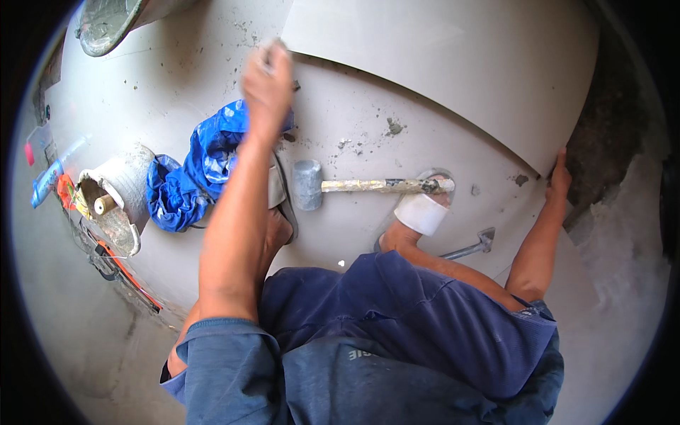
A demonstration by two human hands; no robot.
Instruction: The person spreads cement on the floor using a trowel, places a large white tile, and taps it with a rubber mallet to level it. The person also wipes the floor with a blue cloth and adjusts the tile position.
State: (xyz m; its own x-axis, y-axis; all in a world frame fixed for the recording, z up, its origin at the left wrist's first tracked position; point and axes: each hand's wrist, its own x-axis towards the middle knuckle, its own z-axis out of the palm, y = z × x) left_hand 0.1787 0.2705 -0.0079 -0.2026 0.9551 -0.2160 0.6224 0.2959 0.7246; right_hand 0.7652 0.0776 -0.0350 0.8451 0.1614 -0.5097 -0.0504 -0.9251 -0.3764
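Slightly blurred, my left hand (266, 88) is raised near the far-left corner of a large pale tile (443, 60), fingers curled round something small and grey that I cannot make out. Out at the right, my right hand (558, 173) grips the same tile at its near corner. That tile lies over a mortar-spattered pale surface (365, 110), its long edge casting a dark line. Between my sandalled feet a grey-headed mallet (307, 184) lies with its taped handle pointing right. Crumpled blue cloth (180, 191) is heaped beside my left foot, partly behind my left forearm.
A mortar-caked bucket (120, 198) lies at the left beside a blue tube-like item (49, 180), an orange-handled tool (124, 269) and small clutter. Another bucket (106, 25) is at the upper left. A metal tool (467, 248) lies by my right leg. Rough dark ground (616, 127) borders the tile.
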